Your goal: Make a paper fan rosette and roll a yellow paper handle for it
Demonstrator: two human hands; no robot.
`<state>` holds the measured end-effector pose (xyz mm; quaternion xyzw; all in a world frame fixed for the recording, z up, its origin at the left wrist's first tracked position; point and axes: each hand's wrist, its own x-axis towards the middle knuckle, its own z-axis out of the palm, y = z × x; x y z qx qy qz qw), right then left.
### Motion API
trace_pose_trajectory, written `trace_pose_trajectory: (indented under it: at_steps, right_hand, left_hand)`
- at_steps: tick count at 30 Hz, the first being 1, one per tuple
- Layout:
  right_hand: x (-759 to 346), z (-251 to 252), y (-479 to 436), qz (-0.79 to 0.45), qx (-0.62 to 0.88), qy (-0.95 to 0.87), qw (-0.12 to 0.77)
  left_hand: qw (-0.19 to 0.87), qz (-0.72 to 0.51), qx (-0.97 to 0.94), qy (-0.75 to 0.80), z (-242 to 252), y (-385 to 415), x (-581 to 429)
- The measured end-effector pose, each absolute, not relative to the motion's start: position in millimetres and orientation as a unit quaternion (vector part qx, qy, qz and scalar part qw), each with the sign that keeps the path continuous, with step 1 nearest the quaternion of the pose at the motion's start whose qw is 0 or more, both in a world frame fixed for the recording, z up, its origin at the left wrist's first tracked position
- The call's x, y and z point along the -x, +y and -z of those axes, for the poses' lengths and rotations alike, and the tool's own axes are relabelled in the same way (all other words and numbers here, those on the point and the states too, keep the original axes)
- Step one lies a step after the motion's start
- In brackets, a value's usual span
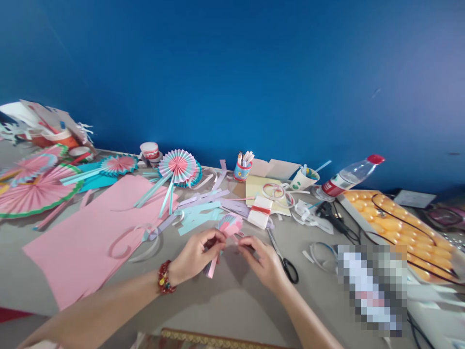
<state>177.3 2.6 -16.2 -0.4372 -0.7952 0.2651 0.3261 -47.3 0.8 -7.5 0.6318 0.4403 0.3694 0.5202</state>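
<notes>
In the head view, my left hand (199,254) is closed on a small pleated paper fan (231,223) in pink, blue and lilac; its folds show above and below my fingers. My right hand (264,261) is pinched close beside it. Its thumb and fingertips meet near the fan's edge, and what they hold is too small to make out. Black-handled scissors (289,269) lie on the table just right of my right hand. A white card wound with red thread (259,212) lies behind my hands, beside lilac and light-blue paper strips (199,217).
Pink paper sheets (90,228) cover the left side, with finished fans (178,167) behind them. A pen cup (242,170), a tilted paper cup (304,178) and a plastic bottle (345,178) stand along the blue wall. A glue gun (334,218) and orange bubbled tray (395,223) are at right.
</notes>
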Motion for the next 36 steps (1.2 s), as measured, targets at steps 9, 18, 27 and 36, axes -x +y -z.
trace_pose_trajectory:
  at_steps: [9,18,27,36]
  right_hand:
    - [-185.2,-27.9,-7.9,-0.124,0.411,-0.885,0.181]
    - [-163.0,-37.9,-5.2,-0.161,0.465,-0.854,0.172]
    - [-160.7,-46.2,12.6,-0.214,0.515,-0.823,0.105]
    - [-159.1,-46.6,9.9,-0.163,0.531,-0.827,0.09]
  left_hand:
    - [0.397,-0.34,-0.726,0.447,-1.1,6.4,56.2]
    - [0.363,-0.295,-0.774,0.426,-2.0,5.0,57.1]
    - [0.386,-0.276,-0.789,0.391,-5.5,7.6,58.9]
    - [0.386,-0.261,-0.794,0.392,-5.0,9.3,61.1]
